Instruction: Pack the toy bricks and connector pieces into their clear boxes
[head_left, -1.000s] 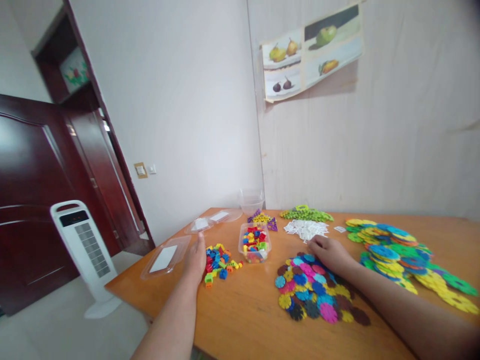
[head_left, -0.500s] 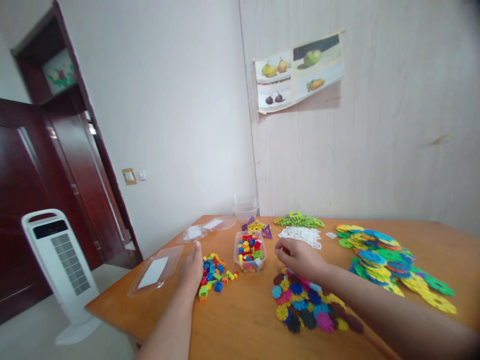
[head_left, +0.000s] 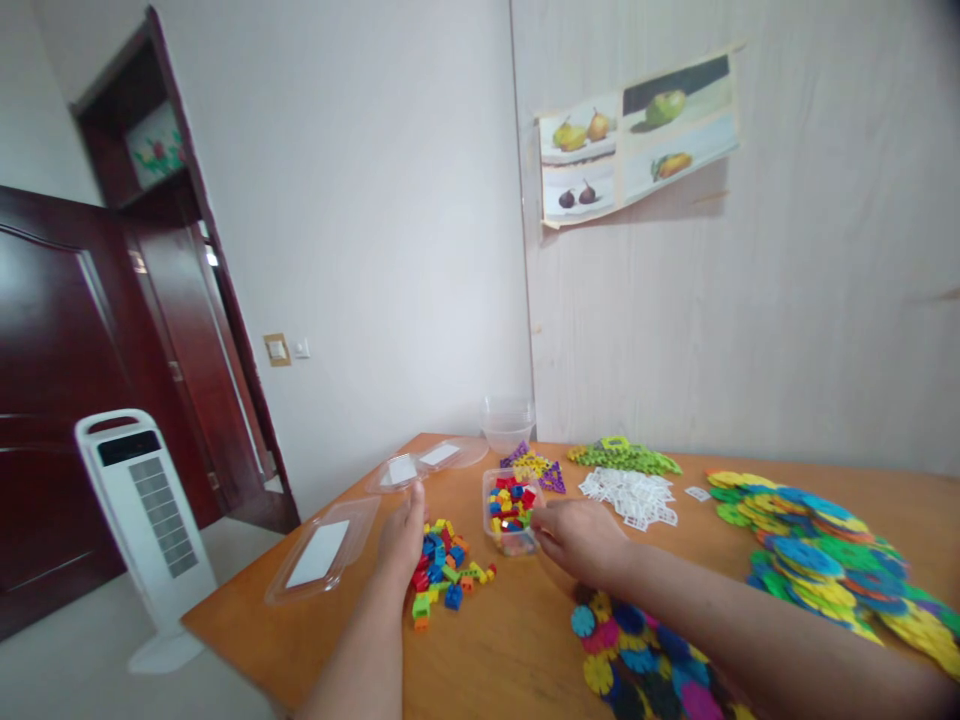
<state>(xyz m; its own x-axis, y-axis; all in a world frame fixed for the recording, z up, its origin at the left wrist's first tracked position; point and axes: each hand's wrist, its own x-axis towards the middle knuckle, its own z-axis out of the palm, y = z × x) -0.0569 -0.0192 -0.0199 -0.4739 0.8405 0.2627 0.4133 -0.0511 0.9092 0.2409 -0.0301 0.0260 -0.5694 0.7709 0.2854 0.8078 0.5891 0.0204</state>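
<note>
My left hand (head_left: 403,535) rests on edge at the left side of a pile of small coloured building blocks (head_left: 446,570). Its thumb stretches up and its palm faces the pile; no block shows in it. Right of the pile stands a clear plastic container (head_left: 516,545) partly filled with similar blocks. My right hand (head_left: 581,540) is at the container's right rim with its fingers curled together. What the fingertips hold, if anything, is too small to make out. Below the right forearm lies a heap of flower-shaped plastic discs (head_left: 637,660), partly hidden.
Clear lids (head_left: 360,535) with white labels lie along the table's left side. Stacked clear tubs (head_left: 507,420) stand at the back. Behind the right hand are white plastic pieces (head_left: 628,495), green pieces (head_left: 626,457) and purple-yellow pieces (head_left: 534,465). Large coloured discs (head_left: 817,560) lie at right.
My right hand has moved left from above the disc heap to the container's rim. The left hand stays beside the block pile. The whole view has shifted slightly.
</note>
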